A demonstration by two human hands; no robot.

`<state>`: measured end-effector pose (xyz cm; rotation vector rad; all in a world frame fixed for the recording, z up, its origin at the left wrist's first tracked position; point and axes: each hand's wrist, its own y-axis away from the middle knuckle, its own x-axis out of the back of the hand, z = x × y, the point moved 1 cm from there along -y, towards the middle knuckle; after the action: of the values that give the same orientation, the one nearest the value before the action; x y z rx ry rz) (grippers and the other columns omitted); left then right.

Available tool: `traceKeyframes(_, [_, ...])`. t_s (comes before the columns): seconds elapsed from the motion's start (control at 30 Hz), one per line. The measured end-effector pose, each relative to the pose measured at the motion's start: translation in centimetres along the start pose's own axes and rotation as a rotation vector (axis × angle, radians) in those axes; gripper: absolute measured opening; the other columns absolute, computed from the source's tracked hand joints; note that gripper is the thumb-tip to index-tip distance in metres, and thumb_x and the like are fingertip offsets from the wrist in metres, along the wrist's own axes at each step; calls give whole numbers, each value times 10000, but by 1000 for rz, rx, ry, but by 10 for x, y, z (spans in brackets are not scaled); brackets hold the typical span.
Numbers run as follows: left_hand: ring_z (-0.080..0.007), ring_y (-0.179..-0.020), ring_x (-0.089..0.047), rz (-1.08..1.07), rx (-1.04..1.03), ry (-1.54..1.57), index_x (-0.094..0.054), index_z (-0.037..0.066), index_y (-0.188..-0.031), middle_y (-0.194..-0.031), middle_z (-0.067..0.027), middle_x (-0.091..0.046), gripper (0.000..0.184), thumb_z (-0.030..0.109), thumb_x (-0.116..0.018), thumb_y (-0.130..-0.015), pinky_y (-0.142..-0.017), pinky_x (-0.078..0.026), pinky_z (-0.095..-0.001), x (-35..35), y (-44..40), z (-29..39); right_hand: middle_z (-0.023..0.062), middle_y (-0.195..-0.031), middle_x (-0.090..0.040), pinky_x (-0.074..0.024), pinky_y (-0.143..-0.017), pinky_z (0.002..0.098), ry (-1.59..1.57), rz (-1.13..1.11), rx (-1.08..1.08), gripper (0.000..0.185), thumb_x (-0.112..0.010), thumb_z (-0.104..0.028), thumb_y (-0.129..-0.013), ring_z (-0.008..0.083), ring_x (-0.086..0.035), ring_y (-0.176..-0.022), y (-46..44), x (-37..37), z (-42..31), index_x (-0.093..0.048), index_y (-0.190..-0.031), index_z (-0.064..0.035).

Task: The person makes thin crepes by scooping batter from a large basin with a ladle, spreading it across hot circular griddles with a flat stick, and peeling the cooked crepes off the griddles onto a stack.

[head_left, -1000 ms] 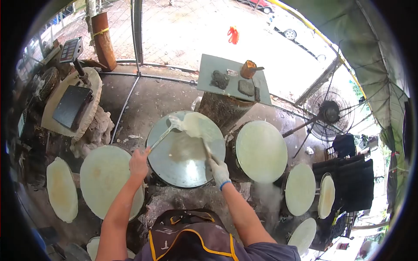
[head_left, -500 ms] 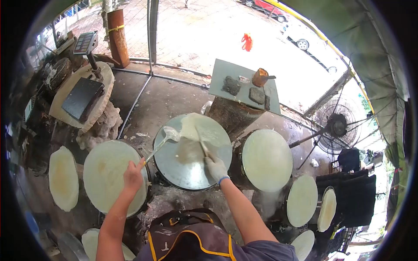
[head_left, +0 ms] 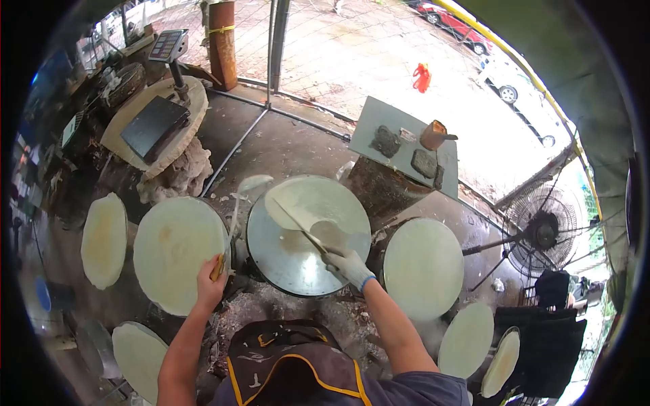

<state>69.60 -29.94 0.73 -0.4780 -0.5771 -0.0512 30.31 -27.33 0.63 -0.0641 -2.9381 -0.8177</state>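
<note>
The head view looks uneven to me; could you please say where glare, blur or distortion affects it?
Head view: wide-angle bending and a black rounded border; a white glare patch on the metal griddle; the ground outside partly washed out; the ladle in the left hand smeared, probably by motion.

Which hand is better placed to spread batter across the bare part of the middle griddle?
Right, I'd say. The right hand grips a spreader that reaches over the batter. The left hand holds a ladle, its bowl off the griddle.
</note>
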Motion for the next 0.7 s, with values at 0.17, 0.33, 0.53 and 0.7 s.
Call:
traceKeyframes(0.17, [-105, -440, -402, -37, 817, 594, -441, -19, -1271, -627, -15, -451, 394, 68, -532, -898, -422, -348, -235, -3, 4, 53, 60, -817, -647, -463, -662, 249, 203, 110, 78, 365, -589, -220, -861, 106, -561, -702, -14, 18, -23, -623, -1171, -30])
traceKeyframes(0.33, [-78, -412, -365, -38, 903, 971, -410, 56, -1250, -617, 1, -391, 333, 61, -475, -923, -367, -312, -235, -1, 0, 108, -3, -780, -610, -371, -464, 186, -115, -196, -72, 323, -626, -176, -878, 60, -507, -569, -15, 7, -6, -625, -1168, -34])
traceKeyframes(0.53, [-74, -397, -358, 132, 841, 969, -432, 41, -1239, -619, -2, -399, 341, 18, -487, -903, -359, -319, -232, -7, 23, 120, -11, -680, -567, -342, -428, 185, -155, -135, -8, 266, -632, -184, -862, 34, -477, -532, -51, 34, -20, -646, -1080, -32])
traceKeyframes(0.7, [-72, -395, -351, 238, 945, 866, -442, 41, -1240, -616, 6, -390, 349, 37, -511, -898, -360, -315, -219, 3, 53, 137, -3, -663, -574, -294, -351, 194, 16, -421, -243, 224, -662, -252, -839, 38, -438, -436, -26, 60, 2, -652, -962, -65])
